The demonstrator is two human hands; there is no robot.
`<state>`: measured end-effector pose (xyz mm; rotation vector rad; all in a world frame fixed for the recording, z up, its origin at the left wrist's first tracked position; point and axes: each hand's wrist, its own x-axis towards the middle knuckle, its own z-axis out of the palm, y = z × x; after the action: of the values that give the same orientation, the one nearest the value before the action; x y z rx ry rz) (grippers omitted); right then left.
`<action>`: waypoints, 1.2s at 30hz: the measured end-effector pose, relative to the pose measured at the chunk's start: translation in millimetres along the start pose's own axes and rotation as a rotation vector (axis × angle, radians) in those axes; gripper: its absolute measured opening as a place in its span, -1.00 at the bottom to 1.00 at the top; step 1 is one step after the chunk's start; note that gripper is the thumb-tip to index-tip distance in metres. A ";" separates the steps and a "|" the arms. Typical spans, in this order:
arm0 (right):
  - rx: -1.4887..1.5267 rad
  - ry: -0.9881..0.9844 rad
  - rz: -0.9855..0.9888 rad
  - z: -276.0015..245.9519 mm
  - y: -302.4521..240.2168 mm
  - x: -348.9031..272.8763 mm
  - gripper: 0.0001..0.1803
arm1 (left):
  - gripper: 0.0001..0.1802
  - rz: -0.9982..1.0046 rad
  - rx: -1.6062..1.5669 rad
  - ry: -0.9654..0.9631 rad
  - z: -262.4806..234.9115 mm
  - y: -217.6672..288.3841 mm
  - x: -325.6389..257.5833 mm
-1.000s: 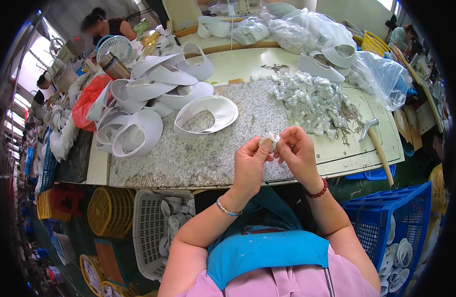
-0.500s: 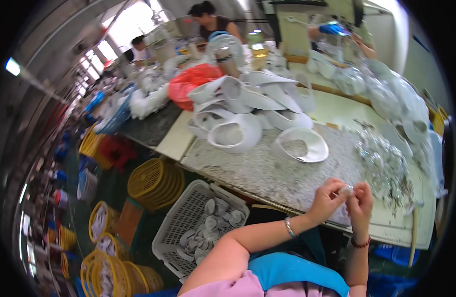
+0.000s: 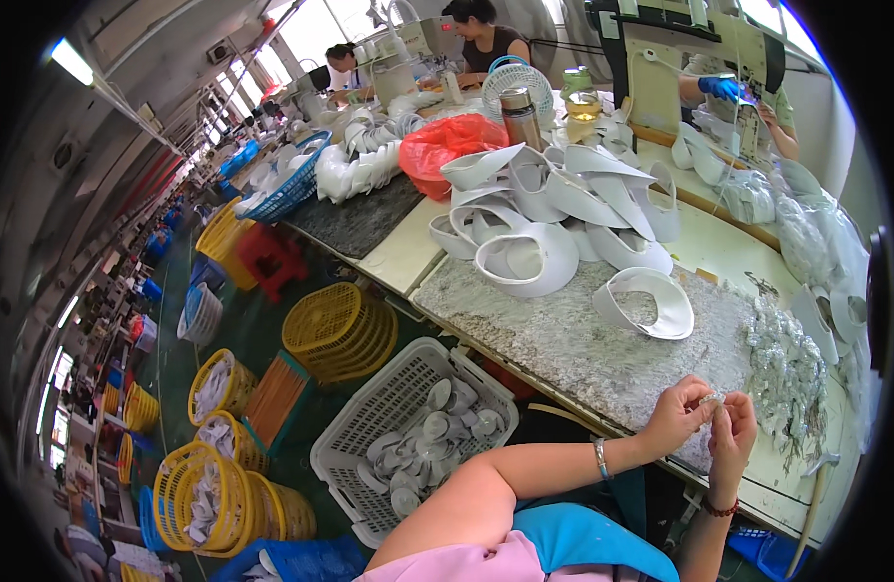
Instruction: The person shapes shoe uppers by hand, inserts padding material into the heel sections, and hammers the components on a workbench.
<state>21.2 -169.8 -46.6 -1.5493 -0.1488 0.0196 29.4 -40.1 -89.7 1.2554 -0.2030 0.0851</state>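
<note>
My left hand [image 3: 680,415] and my right hand [image 3: 732,433] meet over the near edge of the worktable [image 3: 553,335]. Both pinch a small silvery, glittering piece [image 3: 712,398] between thumbs and fingertips; its exact kind is too small to make out. Right of my hands lies a heap of shiny silver trimmings [image 3: 784,364]. A single white looped piece, like a shoe upper [image 3: 675,308], rests on the table beyond my hands. Farther back and left, several more white loops [image 3: 553,257] are stacked in a loose pile.
A white plastic basket [image 3: 345,461] holding grey-white pieces stands below the table. Yellow baskets [image 3: 340,330] stand on the floor at left. A hammer [image 3: 813,504] is at the table's right edge. Behind the pile are a red bag [image 3: 437,155] and a flask [image 3: 520,118]. A blue-gloved co-worker [image 3: 720,87] sits across.
The whole view has shifted, so the table and my hands appear farther right and lower. Both hands keep pinching the small silvery piece.
</note>
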 end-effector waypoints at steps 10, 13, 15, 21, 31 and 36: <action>-0.064 0.160 -0.185 1.8 17.1 6.7 -0.81 | -0.81 -0.220 -0.041 -0.009 -2.8 -2.7 1.4; -0.241 0.098 -0.377 25.9 10.4 10.3 -0.76 | -0.81 -0.194 -0.070 0.067 -20.4 34.4 0.8; -0.339 0.139 -0.389 25.2 8.7 2.8 -0.77 | -0.83 -0.283 -0.223 0.031 -22.4 33.7 2.9; -0.410 0.179 -0.447 15.9 4.9 3.6 -0.77 | -0.86 -0.414 -0.376 0.017 -19.1 43.5 2.8; -0.449 0.206 -0.598 13.2 4.4 10.0 -0.72 | -0.77 0.218 0.847 -0.155 -41.8 77.3 29.9; -0.413 0.105 -0.469 9.0 8.4 5.1 -0.74 | -0.65 0.455 1.556 -0.001 -67.5 83.9 83.9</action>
<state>26.0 -160.1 -54.4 -1.8865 -0.4514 -0.4882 104.0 46.1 -14.5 2.7292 -0.4548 0.7412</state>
